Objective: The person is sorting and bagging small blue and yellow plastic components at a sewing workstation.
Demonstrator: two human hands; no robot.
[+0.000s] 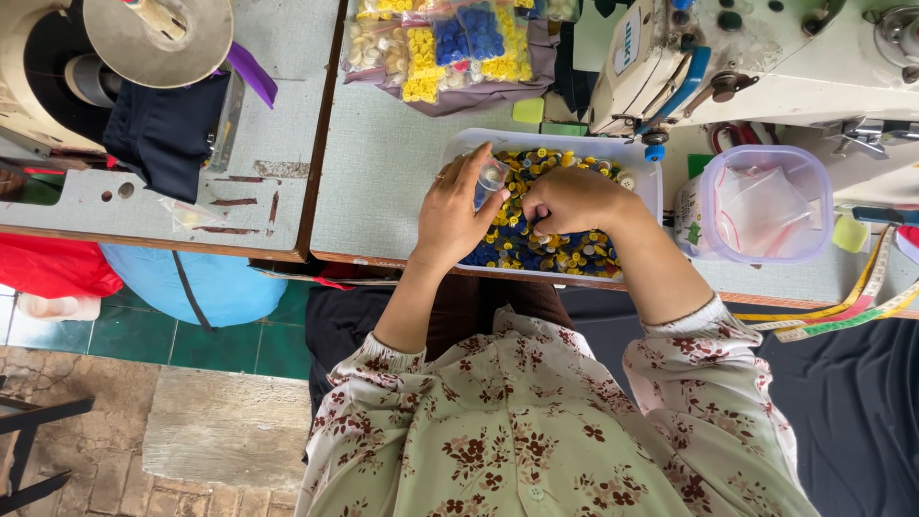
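Grey table (383,172) — one tray (459,153), two hands (512,211)

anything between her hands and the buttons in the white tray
Nothing visible does. The right hand rests directly on the yellow and blue buttons in the white tray; the left hand, holding a small clear bag, is at the pile's edge.
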